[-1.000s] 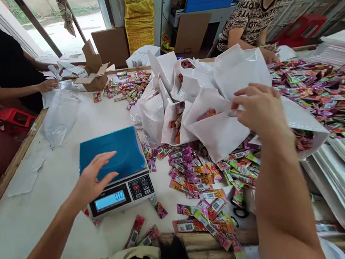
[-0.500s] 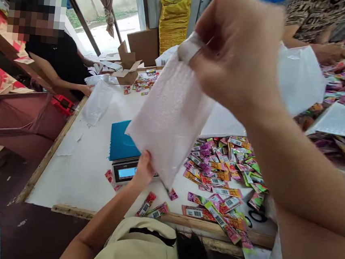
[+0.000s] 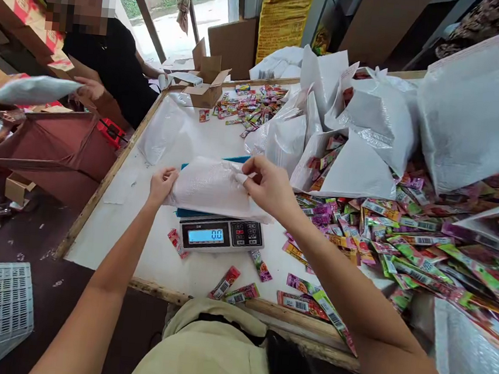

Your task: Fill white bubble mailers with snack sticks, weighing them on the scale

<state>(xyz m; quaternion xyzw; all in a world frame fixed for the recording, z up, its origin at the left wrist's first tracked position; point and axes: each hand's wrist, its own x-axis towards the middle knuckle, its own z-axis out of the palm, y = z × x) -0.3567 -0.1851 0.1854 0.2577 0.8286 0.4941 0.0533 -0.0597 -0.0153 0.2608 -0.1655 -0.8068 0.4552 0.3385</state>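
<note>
Both my hands hold a white padded mailer bag (image 3: 212, 186) over the blue platform of a digital scale (image 3: 209, 235). My left hand (image 3: 162, 186) pinches the bag's left end. Fingers of my right hand (image 3: 267, 186) are closed on its upper right end. The scale's display reads 0.0. I cannot tell whether the bag touches the platform, which it mostly covers. Small colourful snack sachets (image 3: 225, 281) lie in front of the scale, and a large heap of sachets (image 3: 347, 220) spreads to its right.
Several filled white mailers (image 3: 366, 122) stand behind the heap. An open cardboard box (image 3: 206, 86) and a clear plastic bag (image 3: 167, 129) are farther back. At left, a co-worker (image 3: 107, 61) holds out a white package (image 3: 36, 90). A white plastic crate (image 3: 2, 304) sits on the floor.
The mailer has come down from upright in front of me to lying nearly flat over the scale. My right hand has lowered. The co-worker now holds a white package out to the side.
</note>
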